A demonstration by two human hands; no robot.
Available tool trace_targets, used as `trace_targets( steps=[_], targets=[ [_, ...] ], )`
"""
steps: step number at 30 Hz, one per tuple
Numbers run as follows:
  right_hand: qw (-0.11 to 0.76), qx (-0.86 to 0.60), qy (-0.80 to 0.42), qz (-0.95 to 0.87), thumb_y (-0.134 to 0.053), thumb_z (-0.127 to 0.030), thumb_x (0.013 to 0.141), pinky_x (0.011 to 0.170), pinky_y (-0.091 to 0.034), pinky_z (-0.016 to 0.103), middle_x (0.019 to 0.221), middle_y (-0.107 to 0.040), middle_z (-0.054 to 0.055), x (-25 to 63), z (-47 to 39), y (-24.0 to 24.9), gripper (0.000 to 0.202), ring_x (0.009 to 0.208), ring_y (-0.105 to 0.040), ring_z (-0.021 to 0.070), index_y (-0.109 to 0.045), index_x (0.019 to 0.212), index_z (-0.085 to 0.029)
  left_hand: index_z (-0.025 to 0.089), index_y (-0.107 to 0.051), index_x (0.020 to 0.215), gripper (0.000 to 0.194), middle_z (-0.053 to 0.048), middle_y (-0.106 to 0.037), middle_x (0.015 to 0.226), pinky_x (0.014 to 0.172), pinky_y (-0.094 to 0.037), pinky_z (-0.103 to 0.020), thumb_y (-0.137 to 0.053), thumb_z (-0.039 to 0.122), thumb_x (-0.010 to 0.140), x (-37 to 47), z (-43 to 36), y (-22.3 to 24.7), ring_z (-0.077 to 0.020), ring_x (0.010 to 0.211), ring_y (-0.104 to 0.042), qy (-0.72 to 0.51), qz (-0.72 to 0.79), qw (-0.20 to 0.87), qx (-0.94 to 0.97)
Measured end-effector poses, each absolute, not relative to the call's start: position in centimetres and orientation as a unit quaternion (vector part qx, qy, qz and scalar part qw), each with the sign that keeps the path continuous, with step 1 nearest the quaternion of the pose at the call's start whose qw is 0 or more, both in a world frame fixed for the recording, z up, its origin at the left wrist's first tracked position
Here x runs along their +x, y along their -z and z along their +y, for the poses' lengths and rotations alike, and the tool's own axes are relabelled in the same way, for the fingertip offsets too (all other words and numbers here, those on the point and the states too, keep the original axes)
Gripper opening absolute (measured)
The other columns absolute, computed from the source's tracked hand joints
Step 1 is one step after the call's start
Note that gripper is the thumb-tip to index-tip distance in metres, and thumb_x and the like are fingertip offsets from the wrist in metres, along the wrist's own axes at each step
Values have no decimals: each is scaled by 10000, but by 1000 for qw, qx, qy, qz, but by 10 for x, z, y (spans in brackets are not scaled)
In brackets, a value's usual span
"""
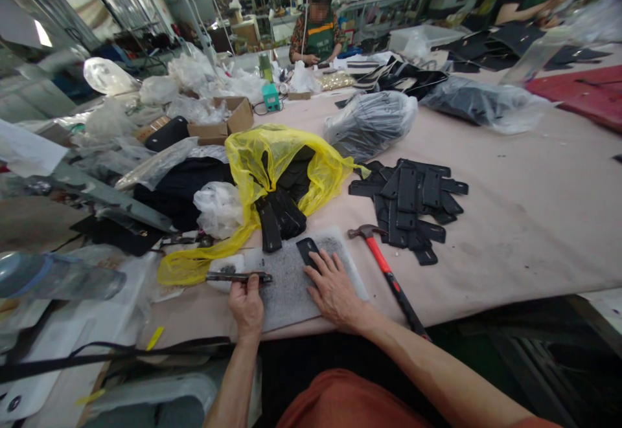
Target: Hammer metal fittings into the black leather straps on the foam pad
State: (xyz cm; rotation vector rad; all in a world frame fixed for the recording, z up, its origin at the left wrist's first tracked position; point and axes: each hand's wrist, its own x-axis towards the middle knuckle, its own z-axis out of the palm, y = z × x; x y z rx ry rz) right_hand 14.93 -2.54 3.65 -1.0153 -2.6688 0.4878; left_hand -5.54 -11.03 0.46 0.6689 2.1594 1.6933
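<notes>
My left hand (247,306) pinches a thin dark strip-like piece (239,277), held edge-on above the left side of a grey speckled pad (286,292). With fingers spread, my right hand (334,289) lies flat over the lower end of a black leather-like strap piece (307,250) on that pad; the part under the fingers is hidden. To the right of the pad rests a claw hammer (381,263) with a red and black handle. Behind it lies a loose pile of black slotted pieces (411,198). Beyond the pad, a yellow plastic bag (286,140) spills more black pieces (272,221).
A clear-wrapped grey bundle (372,120) lies farther back on the table (515,221). Left are a cardboard box (238,120), crumpled plastic bags (218,208), a metal bar (111,195) and a large clear bottle (58,276). A co-worker (318,33) sits across the table.
</notes>
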Motion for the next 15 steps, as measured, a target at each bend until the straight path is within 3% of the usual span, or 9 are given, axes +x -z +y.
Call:
trace_targets(
  steps=[5, 10, 15],
  targets=[
    [128, -383, -155, -902, -533, -269, 882, 1146, -205, 496, 1510, -354, 147, 155, -42, -28, 494, 1433, -201, 329, -496, 1363, -166, 148, -663, 875, 333, -73, -732, 802, 746, -552, -337, -622, 467, 788, -55, -110, -6, -227, 762, -694, -583, 759, 159, 240],
    [137, -410, -154, -888, -546, -341, 887, 1141, -201, 514, 1529, -328, 152, 151, -63, -26, 556, 1435, -189, 347, -453, 1406, -166, 146, -667, 861, 310, -71, -732, 793, 727, -553, -330, -640, 441, 771, -53, -106, -8, -227, 751, -694, -573, 766, 138, 255],
    [134, -404, -162, -890, -554, -412, 882, 1133, -201, 530, 1524, -342, 146, 150, -58, -29, 582, 1420, -224, 356, -458, 1403, -171, 158, -649, 887, 285, -61, -726, 825, 771, -546, -321, -627, 432, 811, -38, -82, -14, -203, 779, -688, -583, 730, 195, 299]
  ],
)
